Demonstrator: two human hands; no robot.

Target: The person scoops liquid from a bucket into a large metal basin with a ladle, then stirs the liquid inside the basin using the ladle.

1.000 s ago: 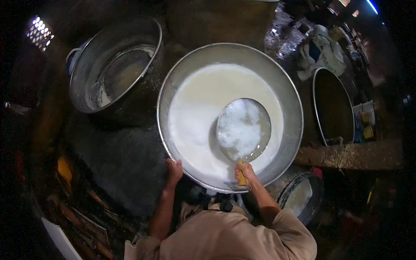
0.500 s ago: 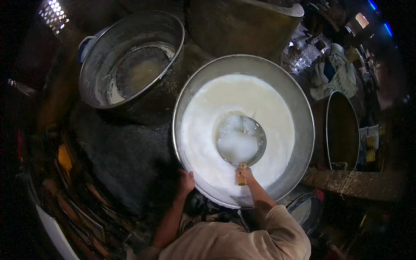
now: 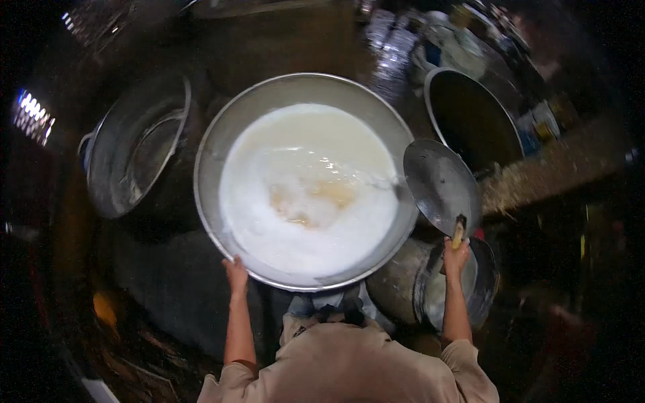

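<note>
A wide metal basin (image 3: 306, 285) holds white, milky liquid (image 3: 302, 245) with foam and a yellowish, rippled patch near its middle. At the basin's near-left edge, my left hand (image 3: 236, 274) is closed on the rim. My right hand (image 3: 455, 255) grips the wooden handle of a large, round metal scoop (image 3: 440, 185), held tilted beyond the basin's right edge. Its broad face looks wet and grey, and its left side overlaps the basin rim. Below it, close to my right hand, stands a smaller pot (image 3: 484, 289) with pale contents.
Another deep metal tub (image 3: 107, 181) stands tilted on the left. A dark-insided vessel (image 3: 433, 111) is at upper right, beside a ledge (image 3: 537, 178). Sacks and clutter (image 3: 457, 47) lie farther back. Dark floor (image 3: 168, 282) shows at lower left.
My right hand has lifted the scoop from the liquid and swung it right, past the basin's edge. Foam that was in the scoop is gone from it. The view has turned right.
</note>
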